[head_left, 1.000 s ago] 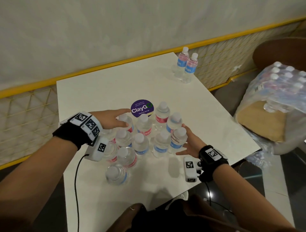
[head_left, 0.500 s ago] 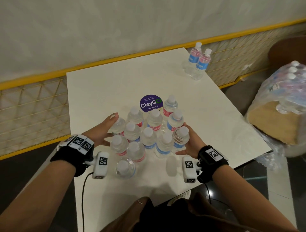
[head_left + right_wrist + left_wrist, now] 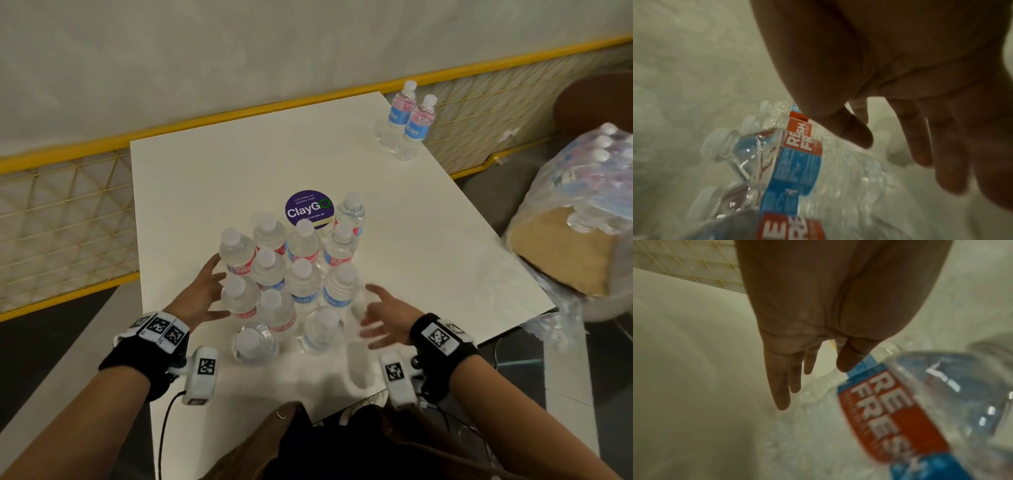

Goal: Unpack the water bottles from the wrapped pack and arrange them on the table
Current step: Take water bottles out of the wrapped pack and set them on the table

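Note:
Several small clear water bottles (image 3: pixel 301 274) with white caps and red-and-blue labels stand bunched upright on the white table (image 3: pixel 212 178). My left hand (image 3: pixel 205 291) lies against the left side of the bunch, fingers straight, holding nothing. In the left wrist view its fingers (image 3: pixel 781 386) point down past a labelled bottle (image 3: pixel 900 410). My right hand (image 3: pixel 383 318) hovers at the bunch's right side, fingers spread and a little off the bottles (image 3: pixel 793 162). The wrapped pack (image 3: pixel 582 212) sits to the right of the table, torn open, with more bottles inside.
Two more bottles (image 3: pixel 407 120) stand at the table's far right corner. A round purple ClayGo sticker (image 3: pixel 308 209) lies behind the bunch. A yellow rail and mesh panel (image 3: pixel 61 219) run along the far and left sides. Loose plastic wrap (image 3: pixel 555 325) hangs at the table's right edge.
My right hand has come off the bottles and spread its fingers. My left hand has pulled back along the bunch's left side and straightened. The head view has shifted.

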Demonstrator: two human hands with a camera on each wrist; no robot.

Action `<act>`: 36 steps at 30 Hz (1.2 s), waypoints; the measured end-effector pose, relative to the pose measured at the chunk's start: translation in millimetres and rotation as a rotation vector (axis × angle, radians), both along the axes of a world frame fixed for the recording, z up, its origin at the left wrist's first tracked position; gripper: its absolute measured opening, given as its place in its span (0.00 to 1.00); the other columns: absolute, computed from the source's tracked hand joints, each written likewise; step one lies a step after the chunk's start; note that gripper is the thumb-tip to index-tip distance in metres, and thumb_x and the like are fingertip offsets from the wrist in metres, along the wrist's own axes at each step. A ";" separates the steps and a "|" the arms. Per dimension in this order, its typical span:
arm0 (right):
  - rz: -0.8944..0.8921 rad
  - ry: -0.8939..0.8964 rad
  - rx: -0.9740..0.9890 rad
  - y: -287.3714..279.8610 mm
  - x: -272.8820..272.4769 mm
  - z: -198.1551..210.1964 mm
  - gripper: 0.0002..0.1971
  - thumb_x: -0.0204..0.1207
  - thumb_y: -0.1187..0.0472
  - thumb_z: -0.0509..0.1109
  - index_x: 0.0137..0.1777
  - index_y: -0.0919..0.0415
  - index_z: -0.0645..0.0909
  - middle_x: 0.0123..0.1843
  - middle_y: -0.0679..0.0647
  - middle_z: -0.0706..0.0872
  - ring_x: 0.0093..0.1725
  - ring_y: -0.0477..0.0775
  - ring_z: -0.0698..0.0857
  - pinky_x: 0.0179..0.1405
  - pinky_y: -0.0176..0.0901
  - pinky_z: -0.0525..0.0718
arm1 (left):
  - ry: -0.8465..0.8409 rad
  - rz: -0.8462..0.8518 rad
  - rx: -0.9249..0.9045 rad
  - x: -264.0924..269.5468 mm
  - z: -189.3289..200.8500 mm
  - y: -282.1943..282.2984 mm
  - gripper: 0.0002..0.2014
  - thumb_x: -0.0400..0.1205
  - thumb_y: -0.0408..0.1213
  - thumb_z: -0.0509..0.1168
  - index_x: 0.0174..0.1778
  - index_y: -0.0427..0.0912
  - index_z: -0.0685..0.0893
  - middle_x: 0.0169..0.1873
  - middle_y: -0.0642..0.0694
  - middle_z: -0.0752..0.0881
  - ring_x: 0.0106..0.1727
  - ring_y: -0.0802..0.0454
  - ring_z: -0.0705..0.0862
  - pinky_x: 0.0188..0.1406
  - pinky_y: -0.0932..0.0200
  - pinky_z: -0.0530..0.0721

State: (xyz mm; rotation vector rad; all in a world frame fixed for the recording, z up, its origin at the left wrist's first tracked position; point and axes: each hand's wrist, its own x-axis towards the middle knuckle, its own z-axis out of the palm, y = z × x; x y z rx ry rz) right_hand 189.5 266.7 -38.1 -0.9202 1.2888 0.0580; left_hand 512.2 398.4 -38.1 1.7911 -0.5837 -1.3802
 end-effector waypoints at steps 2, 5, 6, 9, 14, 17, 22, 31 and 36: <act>0.110 -0.049 0.147 15.0 -10.0 -4.7 0.41 0.78 0.73 0.61 0.80 0.37 0.47 0.54 0.67 0.78 0.44 0.69 0.86 0.42 0.62 0.88 | -0.188 -0.120 -0.050 -3.0 -12.5 11.7 0.44 0.78 0.18 0.63 0.81 0.59 0.54 0.68 0.46 0.76 0.67 0.50 0.77 0.63 0.48 0.81; 0.169 -0.206 0.268 30.4 -5.1 -6.5 0.55 0.72 0.78 0.69 0.78 0.31 0.38 0.67 0.72 0.78 0.51 0.73 0.88 0.41 0.60 0.89 | -0.480 -0.413 -0.084 -7.5 -40.7 30.9 0.40 0.68 0.35 0.76 0.75 0.56 0.66 0.64 0.58 0.78 0.64 0.66 0.79 0.64 0.67 0.79; 0.184 -0.241 0.261 31.7 0.7 -5.8 0.56 0.71 0.78 0.70 0.77 0.29 0.40 0.69 0.72 0.77 0.54 0.74 0.87 0.44 0.60 0.89 | -0.558 -0.512 -0.024 -10.8 -47.3 35.0 0.40 0.64 0.46 0.76 0.73 0.53 0.68 0.64 0.55 0.79 0.66 0.61 0.80 0.65 0.62 0.80; 0.187 -0.293 0.223 29.5 19.5 -6.0 0.54 0.70 0.80 0.70 0.76 0.30 0.46 0.67 0.72 0.79 0.57 0.75 0.85 0.53 0.63 0.87 | -0.495 -0.523 -0.099 -11.3 -56.6 29.1 0.51 0.60 0.54 0.78 0.77 0.48 0.61 0.70 0.48 0.75 0.70 0.51 0.76 0.71 0.55 0.76; 0.092 -0.357 0.167 23.3 30.6 -5.4 0.53 0.72 0.81 0.68 0.76 0.29 0.45 0.64 0.70 0.82 0.59 0.76 0.84 0.58 0.58 0.86 | -0.314 -0.337 -0.299 -11.5 -38.2 4.7 0.70 0.52 0.42 0.86 0.79 0.61 0.41 0.75 0.58 0.68 0.74 0.68 0.70 0.73 0.66 0.71; 0.087 -0.376 0.152 22.6 32.8 -4.0 0.52 0.71 0.80 0.69 0.75 0.29 0.47 0.66 0.71 0.81 0.59 0.75 0.85 0.59 0.58 0.85 | -0.286 -0.276 -0.321 -11.1 -35.3 -5.7 0.71 0.47 0.51 0.86 0.79 0.59 0.44 0.73 0.55 0.70 0.72 0.67 0.73 0.61 0.81 0.73; 0.075 -0.348 0.110 27.5 24.2 -8.2 0.56 0.66 0.79 0.74 0.75 0.27 0.47 0.68 0.69 0.76 0.60 0.72 0.85 0.57 0.61 0.85 | -0.341 -0.351 -0.241 -1.1 -46.2 0.2 0.74 0.50 0.38 0.86 0.81 0.57 0.37 0.78 0.50 0.65 0.78 0.54 0.69 0.77 0.48 0.70; 0.121 -0.300 -0.014 34.7 43.6 -9.6 0.58 0.63 0.75 0.79 0.75 0.32 0.43 0.64 0.67 0.79 0.59 0.64 0.86 0.55 0.56 0.87 | -0.357 -0.372 -0.193 -10.8 -58.8 0.7 0.59 0.54 0.48 0.86 0.77 0.37 0.61 0.70 0.47 0.76 0.71 0.59 0.76 0.72 0.56 0.77; 0.088 -0.296 -0.050 36.5 53.2 -14.6 0.61 0.56 0.70 0.83 0.74 0.30 0.44 0.62 0.69 0.81 0.52 0.63 0.89 0.53 0.58 0.88 | -0.352 -0.289 -0.163 -6.1 -68.9 -0.7 0.57 0.51 0.49 0.87 0.75 0.43 0.65 0.68 0.49 0.79 0.69 0.56 0.79 0.70 0.48 0.79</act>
